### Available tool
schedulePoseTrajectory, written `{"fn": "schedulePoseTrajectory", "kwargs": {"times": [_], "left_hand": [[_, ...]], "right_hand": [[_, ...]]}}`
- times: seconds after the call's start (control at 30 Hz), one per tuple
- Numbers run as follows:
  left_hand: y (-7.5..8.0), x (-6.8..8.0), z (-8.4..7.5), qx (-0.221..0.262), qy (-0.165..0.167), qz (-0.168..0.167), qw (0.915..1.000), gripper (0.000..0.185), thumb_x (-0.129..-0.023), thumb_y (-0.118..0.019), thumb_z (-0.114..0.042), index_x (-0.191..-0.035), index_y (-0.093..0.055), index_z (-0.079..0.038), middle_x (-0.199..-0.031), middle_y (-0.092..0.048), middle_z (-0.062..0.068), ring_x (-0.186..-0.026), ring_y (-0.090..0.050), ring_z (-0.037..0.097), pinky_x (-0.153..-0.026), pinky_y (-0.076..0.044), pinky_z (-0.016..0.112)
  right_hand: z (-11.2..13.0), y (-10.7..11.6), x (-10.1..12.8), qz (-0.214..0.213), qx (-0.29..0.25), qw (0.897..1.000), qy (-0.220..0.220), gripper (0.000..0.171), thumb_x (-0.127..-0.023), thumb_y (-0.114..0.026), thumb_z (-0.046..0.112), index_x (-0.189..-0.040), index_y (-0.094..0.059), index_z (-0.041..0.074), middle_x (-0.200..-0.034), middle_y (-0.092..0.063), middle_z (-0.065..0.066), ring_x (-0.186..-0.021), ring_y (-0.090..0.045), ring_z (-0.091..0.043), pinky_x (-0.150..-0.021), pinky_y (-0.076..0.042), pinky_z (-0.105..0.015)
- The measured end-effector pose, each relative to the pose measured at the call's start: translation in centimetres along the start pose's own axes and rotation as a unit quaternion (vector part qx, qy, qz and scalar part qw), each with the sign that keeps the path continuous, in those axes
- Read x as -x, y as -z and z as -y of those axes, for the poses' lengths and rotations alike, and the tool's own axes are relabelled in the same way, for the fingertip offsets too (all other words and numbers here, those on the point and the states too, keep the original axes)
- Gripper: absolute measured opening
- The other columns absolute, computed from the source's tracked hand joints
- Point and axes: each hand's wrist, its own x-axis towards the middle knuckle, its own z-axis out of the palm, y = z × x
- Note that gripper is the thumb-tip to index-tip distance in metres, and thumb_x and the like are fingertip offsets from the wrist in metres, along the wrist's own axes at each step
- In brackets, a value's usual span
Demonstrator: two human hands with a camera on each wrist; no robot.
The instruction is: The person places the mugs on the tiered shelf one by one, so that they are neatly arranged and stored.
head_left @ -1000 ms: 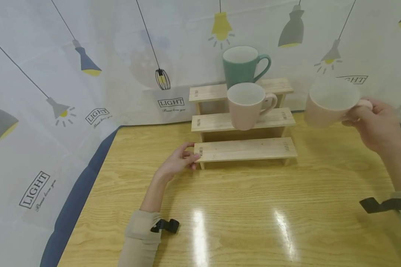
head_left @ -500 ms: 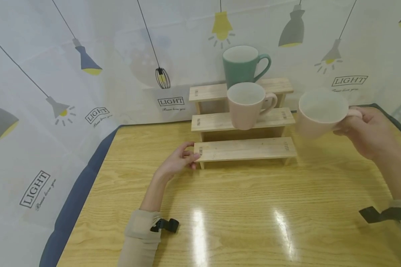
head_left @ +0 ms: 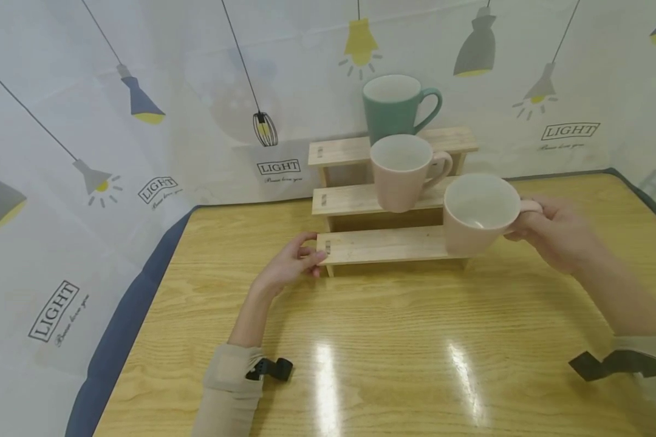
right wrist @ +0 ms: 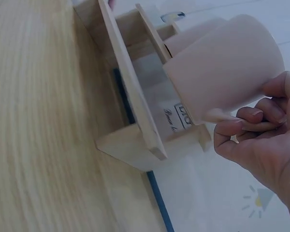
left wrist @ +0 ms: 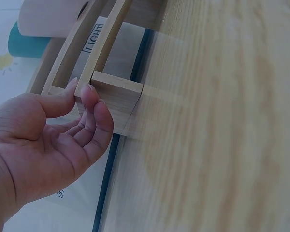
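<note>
A three-step wooden rack [head_left: 382, 246] stands at the back of the table. My left hand [head_left: 290, 264] pinches the left end of its lowest board between thumb and fingers, as the left wrist view confirms. By its handle, my right hand [head_left: 560, 233] grips a pink mug [head_left: 472, 212], upright over the right end of that lowest board. In the right wrist view this mug [right wrist: 227, 67] appears apart from the board. Another pink mug [head_left: 396, 185] is on the middle step, its handle to the right. Behind it a green mug [head_left: 390, 115] occupies the top step.
The glossy wooden table [head_left: 393, 340] extends in front of the rack. A pale cloth backdrop [head_left: 208, 121] printed with lamps rises close behind the rack and along the left side. Dark blue edging [head_left: 115, 340] runs along the table's left border.
My right hand has brought its pink mug leftward and down, from beside the rack to over the lowest step's right end. The left hand has stayed on the rack.
</note>
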Motion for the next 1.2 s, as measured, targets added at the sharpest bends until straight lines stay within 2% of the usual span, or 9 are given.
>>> {"fn": "schedulePoseTrajectory", "kwargs": {"times": [0.17,0.33,0.47,0.67,1.03,1.2], "left_hand": [[-0.1,0.0,0.0,0.0,-0.001,0.0,1.0,0.066,-0.105,-0.059,-0.018,-0.158,-0.022,-0.002,-0.104,-0.061,0.014,-0.076,-0.061,0.016,-0.081,-0.052,0.034],[0.0,0.0,0.0,0.003,-0.001,0.001,1.0,0.066,-0.105,-0.059,-0.018,-0.158,-0.023,-0.003,-0.105,-0.061,0.014,-0.077,-0.061,0.016,-0.081,-0.052,0.035],[-0.1,0.0,0.0,0.004,0.001,0.001,1.0,0.066,-0.104,-0.059,-0.018,-0.157,-0.023,-0.003,-0.106,-0.06,0.014,-0.077,-0.061,0.016,-0.082,-0.051,0.035],[-0.1,0.1,0.0,0.006,0.002,0.0,1.0,0.066,-0.105,-0.059,-0.018,-0.158,-0.023,-0.004,-0.106,-0.06,0.013,-0.077,-0.061,0.016,-0.082,-0.051,0.034],[-0.1,0.1,0.1,0.003,0.001,0.0,1.0,0.065,-0.105,-0.059,-0.018,-0.157,-0.024,-0.004,-0.104,-0.061,0.013,-0.076,-0.061,0.017,-0.081,-0.051,0.033],[0.0,0.1,0.1,0.004,-0.001,0.002,1.0,0.065,-0.105,-0.058,-0.018,-0.158,-0.023,-0.004,-0.106,-0.06,0.014,-0.077,-0.061,0.017,-0.083,-0.051,0.035]], "right_hand": [[-1.2,-1.4,-0.2,0.001,0.004,1.0,-0.024,0.036,-0.097,-0.041,-0.018,-0.089,-0.071,0.0,-0.096,-0.069,-0.002,-0.086,-0.065,-0.012,-0.077,-0.055,-0.024],[-2.3,-2.6,-0.6,0.028,0.0,0.999,-0.019,0.037,-0.097,-0.041,-0.018,-0.098,-0.073,0.0,-0.098,-0.069,-0.003,-0.084,-0.065,-0.013,-0.076,-0.055,-0.025],[-2.7,-3.6,-0.9,0.037,0.0,0.999,-0.033,0.038,-0.097,-0.042,-0.016,-0.101,-0.075,0.004,-0.101,-0.071,-0.003,-0.086,-0.065,-0.012,-0.077,-0.055,-0.025],[-3.3,-4.8,-1.4,0.04,-0.001,0.998,-0.046,0.035,-0.098,-0.044,-0.014,-0.094,-0.073,0.006,-0.091,-0.069,0.0,-0.081,-0.062,-0.012,-0.076,-0.055,-0.026],[-4.6,-6.2,-2.2,0.051,-0.022,0.997,-0.052,0.036,-0.096,-0.043,-0.014,-0.097,-0.073,0.007,-0.096,-0.07,-0.002,-0.085,-0.068,-0.013,-0.077,-0.058,-0.028],[-4.8,-6.6,-2.6,0.044,-0.009,0.997,-0.059,0.033,-0.095,-0.044,-0.013,-0.086,-0.068,0.008,-0.085,-0.063,0.001,-0.077,-0.059,-0.011,-0.072,-0.054,-0.027]]}}
